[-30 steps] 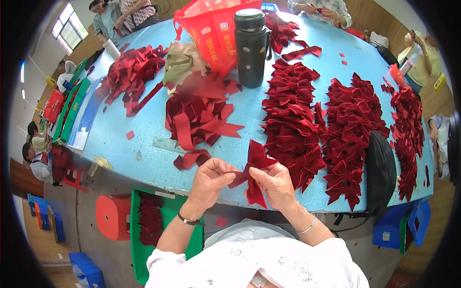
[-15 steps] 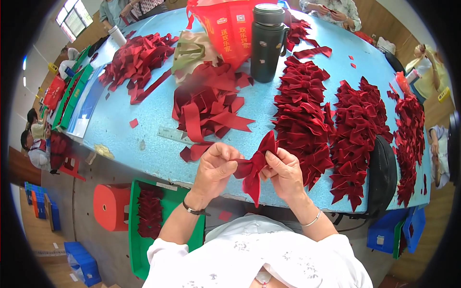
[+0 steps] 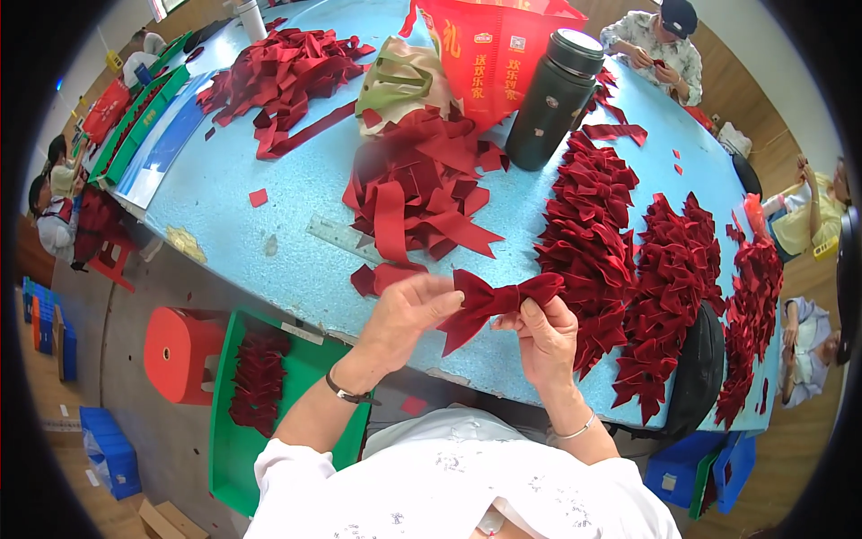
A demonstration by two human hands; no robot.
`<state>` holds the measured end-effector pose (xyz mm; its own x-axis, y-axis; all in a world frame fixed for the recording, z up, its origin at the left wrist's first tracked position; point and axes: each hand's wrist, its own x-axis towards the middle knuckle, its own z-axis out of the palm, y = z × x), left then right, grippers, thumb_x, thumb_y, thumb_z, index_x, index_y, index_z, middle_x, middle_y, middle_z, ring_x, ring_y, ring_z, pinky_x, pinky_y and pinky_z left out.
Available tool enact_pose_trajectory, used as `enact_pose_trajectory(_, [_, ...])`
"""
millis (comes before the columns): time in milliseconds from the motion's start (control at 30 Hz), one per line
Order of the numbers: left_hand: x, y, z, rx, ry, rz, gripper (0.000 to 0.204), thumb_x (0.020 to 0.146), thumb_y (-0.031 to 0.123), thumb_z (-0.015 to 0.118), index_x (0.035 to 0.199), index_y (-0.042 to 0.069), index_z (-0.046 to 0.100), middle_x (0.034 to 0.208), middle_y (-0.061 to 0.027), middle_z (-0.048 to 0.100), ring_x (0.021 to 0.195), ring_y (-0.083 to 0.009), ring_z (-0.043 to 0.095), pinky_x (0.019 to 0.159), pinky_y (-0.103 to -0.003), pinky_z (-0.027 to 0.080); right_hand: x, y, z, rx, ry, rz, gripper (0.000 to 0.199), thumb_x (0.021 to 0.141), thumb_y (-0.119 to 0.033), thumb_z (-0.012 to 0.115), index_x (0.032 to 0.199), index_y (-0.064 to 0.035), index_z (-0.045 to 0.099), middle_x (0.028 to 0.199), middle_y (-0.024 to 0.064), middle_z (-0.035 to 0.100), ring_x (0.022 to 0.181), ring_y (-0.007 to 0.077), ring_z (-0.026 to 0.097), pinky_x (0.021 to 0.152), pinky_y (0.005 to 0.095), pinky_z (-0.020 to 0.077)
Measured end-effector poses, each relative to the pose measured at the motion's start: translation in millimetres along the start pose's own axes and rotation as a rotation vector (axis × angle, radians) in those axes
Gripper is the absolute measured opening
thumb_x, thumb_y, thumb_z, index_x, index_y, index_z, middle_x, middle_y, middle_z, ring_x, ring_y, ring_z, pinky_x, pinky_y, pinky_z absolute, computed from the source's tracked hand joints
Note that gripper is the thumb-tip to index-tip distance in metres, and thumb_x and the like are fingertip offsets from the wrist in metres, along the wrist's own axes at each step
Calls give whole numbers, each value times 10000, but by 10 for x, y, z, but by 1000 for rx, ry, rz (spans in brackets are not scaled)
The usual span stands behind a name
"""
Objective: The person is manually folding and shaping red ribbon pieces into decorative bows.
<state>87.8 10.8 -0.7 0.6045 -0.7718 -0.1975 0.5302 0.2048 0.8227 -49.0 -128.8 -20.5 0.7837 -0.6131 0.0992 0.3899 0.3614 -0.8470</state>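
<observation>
Red bow [image 3: 485,304] pinched in the right hand [image 3: 546,334]; left hand [image 3: 411,310] half-curled at its other end, blurred grip unclear.

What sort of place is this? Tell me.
Likely a handcraft workshop: dark red bows lie in long rows on a blue worktable, near a heap of red ribbon strips, and a co-worker across it handles something small.

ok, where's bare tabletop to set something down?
Biggest: blue table, left front, between ruler, long ribbon strip and front edge; a red scrap lies in it. Smaller: far right, behind the middle bow row, a few scraps. Crowded: centre with ribbon pile, red bag and dark bottle; right with bow rows and black bag; front middle has the held bow above.
</observation>
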Motion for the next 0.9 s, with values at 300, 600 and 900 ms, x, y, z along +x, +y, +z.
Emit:
enact_pose_trajectory(300, [-108,4,-15,47,-102,-227,143,864,118,611,891,-22,621,831,-71,646,768,-115,594,693,-227,455,-92,2,77,-197,-12,-96,125,886,-87,570,962,11,590,834,116,651,667,193,631,624,307,522])
enact_pose_trajectory(600, [-211,-284,167,-105,43,-5,154,876,121,600,912,-26,624,829,-70,659,751,-101,611,692,-230,489,-247,7,64,-254,80,-68,98,864,-65,601,923,13,592,764,82,615,598,138,560,581,300,504])
enact_pose_trajectory(900, [-290,-204,131,125,-76,-197,175,856,102,624,951,-44,609,846,-90,649,745,-129,612,678,-243,490,-344,25,-8,-186,133,-100,81,870,-64,596,901,10,589,723,57,585,566,118,517,546,300,490])
